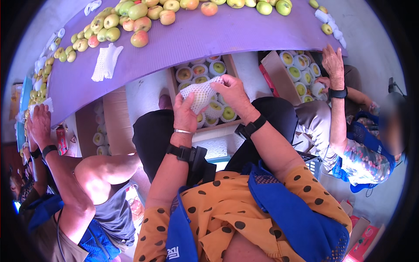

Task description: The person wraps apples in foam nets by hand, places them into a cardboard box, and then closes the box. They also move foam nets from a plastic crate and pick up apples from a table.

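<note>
My left hand holds a white foam net sleeve, its fingers curled around the lower end. A yellow-green tint shows through the mesh, probably an apple inside. With thumb and fingers, my right hand pinches the sleeve's upper right end. Both hands are above an open cardboard box between my knees. Inside the box, apples in foam nets stand in rows, partly hidden by my hands. Beyond it, another white foam net lies flat on the purple-covered table.
Loose green and reddish apples are heaped along the table's far side. At right, a co-worker's hand rests at the table edge near another box of netted apples. A left-hand co-worker's hand is near a cardboard box.
</note>
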A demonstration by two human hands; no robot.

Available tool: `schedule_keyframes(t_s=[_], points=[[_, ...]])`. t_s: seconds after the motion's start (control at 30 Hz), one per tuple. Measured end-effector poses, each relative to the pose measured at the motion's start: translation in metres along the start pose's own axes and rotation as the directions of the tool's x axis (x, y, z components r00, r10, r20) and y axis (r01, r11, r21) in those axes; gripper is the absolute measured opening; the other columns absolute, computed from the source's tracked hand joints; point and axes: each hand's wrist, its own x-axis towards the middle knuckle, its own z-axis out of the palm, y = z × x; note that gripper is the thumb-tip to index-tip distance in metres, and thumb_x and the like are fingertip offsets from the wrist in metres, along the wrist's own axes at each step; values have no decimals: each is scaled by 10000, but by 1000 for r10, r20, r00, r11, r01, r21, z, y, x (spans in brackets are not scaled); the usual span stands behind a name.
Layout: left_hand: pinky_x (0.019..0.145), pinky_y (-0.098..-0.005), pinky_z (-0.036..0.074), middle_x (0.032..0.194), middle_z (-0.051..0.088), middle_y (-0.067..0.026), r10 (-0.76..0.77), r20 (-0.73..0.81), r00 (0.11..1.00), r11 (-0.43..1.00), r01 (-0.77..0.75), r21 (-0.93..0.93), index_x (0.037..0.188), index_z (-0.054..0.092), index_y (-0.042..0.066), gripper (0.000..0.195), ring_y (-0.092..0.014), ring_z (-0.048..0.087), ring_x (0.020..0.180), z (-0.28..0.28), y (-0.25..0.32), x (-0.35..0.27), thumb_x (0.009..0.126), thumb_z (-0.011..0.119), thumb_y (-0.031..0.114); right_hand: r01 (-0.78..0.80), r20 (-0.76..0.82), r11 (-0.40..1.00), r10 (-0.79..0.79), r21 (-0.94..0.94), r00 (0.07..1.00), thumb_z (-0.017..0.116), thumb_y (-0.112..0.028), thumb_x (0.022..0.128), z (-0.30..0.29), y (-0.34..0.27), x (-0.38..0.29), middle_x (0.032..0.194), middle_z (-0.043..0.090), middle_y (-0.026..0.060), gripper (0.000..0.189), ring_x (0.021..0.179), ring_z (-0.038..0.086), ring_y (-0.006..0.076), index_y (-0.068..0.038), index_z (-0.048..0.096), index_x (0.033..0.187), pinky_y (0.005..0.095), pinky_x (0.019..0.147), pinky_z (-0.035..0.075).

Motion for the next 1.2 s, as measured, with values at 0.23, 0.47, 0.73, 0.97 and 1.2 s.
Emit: schedule_keyframes(t_s=[0.23,0.47,0.73,0.97,1.2], points=[[716,-385,483,1051,524,-79,3,50,999,1000,-3,-11,1117,394,83,359,-224,545,935,1,0,1,823,524,243,-49,154,960,6,276,988,601,-114,774,2,-4,0,787,558,-11,147,740,502,49,-14,558,873,204,655,418],[720,-426,487,1128,458,-80,-4,150,989,1000,4,1,1184,348,126,443,-227,508,988,4,-6,2,797,555,188,-31,101,942,-3,333,995,625,-107,727,2,3,3,762,566,28,173,679,513,74,5,546,833,223,589,427],[680,-387,495,1044,505,-64,-58,11,998,991,56,119,1132,399,107,450,-214,544,901,12,-10,-1,735,612,98,107,-23,988,-105,107,994,576,-76,707,4,6,2,745,583,64,154,660,533,91,-5,582,844,250,585,433],[621,-352,509,1036,507,-72,-59,-153,987,980,86,181,1101,426,111,392,-202,549,866,10,-14,2,747,592,97,498,84,799,-502,-337,861,564,-55,674,15,-3,-9,733,545,105,191,661,549,247,-49,602,861,299,570,440],[753,-431,458,1081,487,-86,-83,-127,988,994,73,-76,1113,426,114,352,-230,506,964,1,-15,5,780,537,134,659,234,491,-672,-569,703,566,-50,673,24,-6,-17,696,477,77,165,632,520,223,-73,583,835,314,535,432]])
